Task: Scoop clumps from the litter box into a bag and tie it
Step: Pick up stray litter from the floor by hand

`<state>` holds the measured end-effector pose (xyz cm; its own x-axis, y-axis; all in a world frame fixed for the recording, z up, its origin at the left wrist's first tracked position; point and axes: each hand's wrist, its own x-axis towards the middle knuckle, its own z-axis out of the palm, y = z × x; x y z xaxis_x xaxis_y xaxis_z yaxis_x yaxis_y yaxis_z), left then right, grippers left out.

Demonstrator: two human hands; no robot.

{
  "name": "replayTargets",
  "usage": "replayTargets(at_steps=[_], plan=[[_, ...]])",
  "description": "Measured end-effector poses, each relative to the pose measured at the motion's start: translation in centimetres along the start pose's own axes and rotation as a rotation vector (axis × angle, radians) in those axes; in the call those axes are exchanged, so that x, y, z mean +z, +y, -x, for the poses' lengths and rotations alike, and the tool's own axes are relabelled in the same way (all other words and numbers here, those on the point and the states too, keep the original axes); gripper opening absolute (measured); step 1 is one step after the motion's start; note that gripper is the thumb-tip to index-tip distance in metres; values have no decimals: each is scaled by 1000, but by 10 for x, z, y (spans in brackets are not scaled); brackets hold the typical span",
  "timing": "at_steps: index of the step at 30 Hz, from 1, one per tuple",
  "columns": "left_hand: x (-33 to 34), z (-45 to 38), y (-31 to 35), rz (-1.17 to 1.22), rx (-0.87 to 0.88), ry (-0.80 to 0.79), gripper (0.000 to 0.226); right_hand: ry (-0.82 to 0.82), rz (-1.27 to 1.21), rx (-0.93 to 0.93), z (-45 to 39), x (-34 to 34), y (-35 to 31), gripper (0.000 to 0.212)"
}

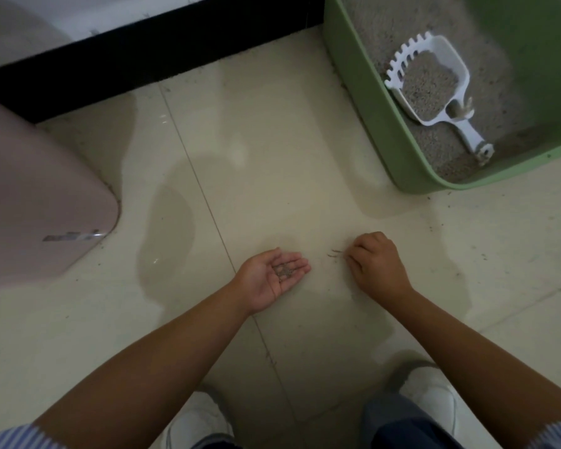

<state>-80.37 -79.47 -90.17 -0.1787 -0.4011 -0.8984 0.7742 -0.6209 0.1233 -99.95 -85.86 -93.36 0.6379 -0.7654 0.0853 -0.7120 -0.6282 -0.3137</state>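
A green litter box (363,102) stands on the floor at the upper right, filled with grey litter. A white slotted scoop (434,89) lies inside it, holding litter, its handle pointing toward me. My left hand (274,273) is held palm up low over the tiles, with a small pile of grey litter grains (284,270) cupped in it. My right hand (374,264) is knuckles up just to the right, its fingertips curled down at a few stray litter bits (336,252) on the floor. No bag is in view.
A pink rounded container (39,196) fills the left side. A black baseboard (143,50) runs along the wall at the top. Loose litter grains speckle the beige tiles (272,157) near the box. My white shoes (431,393) show at the bottom.
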Motion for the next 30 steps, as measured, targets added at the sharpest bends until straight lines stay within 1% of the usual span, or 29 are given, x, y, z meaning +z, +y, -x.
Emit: replayTargets(at_steps=[4, 6, 7, 9, 10, 13, 16, 17, 19, 20, 23, 26, 28, 30], plan=[[1, 0, -1, 0, 6, -9, 60, 48, -33, 112, 7, -8, 9, 30], [1, 0, -1, 4, 3, -4, 54, 59, -55, 154, 10, -11, 9, 32], [1, 1, -1, 10, 2, -6, 55, 55, -62, 177, 11, -11, 9, 33], [0, -1, -1, 16, 0, -14, 63, 28, -75, 223, 11, -11, 6, 28], [0, -1, -1, 15, -2, -14, 63, 17, -74, 235, 11, -10, 3, 26], [3, 2, -1, -7, -5, 7, 46, 20, -35, 245, 9, -3, -3, 20], [5, 3, 0, -12, -5, 19, 41, 43, -40, 235, 12, 3, -5, 9], [4, 3, 0, -10, -6, 21, 41, 59, -33, 238, 12, 4, -4, 9], [4, 2, 0, -1, -8, 21, 46, 61, -25, 226, 13, 5, -2, 21], [4, 2, 0, -1, -8, 23, 48, 56, -24, 213, 13, 4, -2, 24], [6, 3, 0, -9, -7, 43, 42, 12, 22, 166, 11, 2, -6, 4], [7, 4, 1, -13, -2, 61, 41, -97, 13, 272, 9, -4, -9, 13], [6, 4, 0, -2, 3, 75, 40, -100, 57, 241, 9, -2, -12, 14], [6, 5, 0, 16, 11, 91, 39, -155, 67, 212, 6, -2, -14, 20]])
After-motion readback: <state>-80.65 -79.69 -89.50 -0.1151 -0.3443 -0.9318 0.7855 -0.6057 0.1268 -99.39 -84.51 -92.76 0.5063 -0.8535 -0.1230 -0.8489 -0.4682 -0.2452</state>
